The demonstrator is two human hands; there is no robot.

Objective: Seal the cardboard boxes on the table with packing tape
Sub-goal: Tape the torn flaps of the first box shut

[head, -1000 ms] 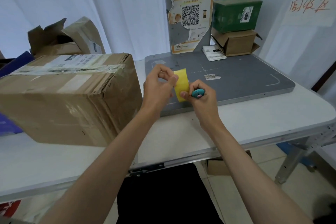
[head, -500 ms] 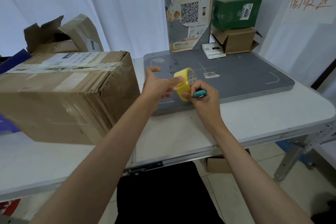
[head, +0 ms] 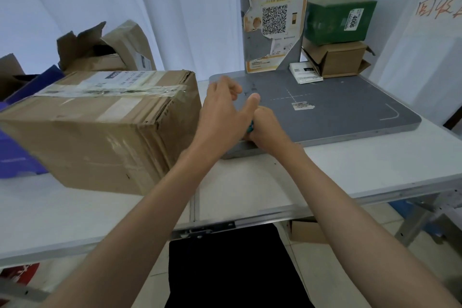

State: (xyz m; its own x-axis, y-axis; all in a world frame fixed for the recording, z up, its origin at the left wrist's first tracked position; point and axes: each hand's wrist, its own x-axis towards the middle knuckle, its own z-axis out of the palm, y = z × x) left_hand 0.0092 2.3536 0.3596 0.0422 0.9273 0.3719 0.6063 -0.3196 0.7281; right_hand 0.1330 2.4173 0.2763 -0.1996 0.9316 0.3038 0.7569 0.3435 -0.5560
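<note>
A large taped cardboard box [head: 100, 127] lies on the white table [head: 350, 170], left of my hands. My left hand [head: 222, 112] hovers over the grey platform's near-left corner, thumb stretched toward my right hand and fingers curled and blurred. Whether it holds anything is hidden. My right hand [head: 268, 129] is closed just beside it and grips a small teal cutter [head: 250, 129], of which only a sliver shows between the hands. The yellow tape roll is covered by the two hands.
A grey scale platform [head: 350, 107] with a poster-covered post [head: 275, 20] fills the table's back right. A green box [head: 340, 20] sits on a small open brown box [head: 337, 60] there. A torn open box [head: 105, 50] and a blue bin [head: 15, 157] stand at the left.
Both hands have closed together and dropped lower over the platform corner. The yellow tape roll, plainly seen between them before, is now hidden. The box has not moved.
</note>
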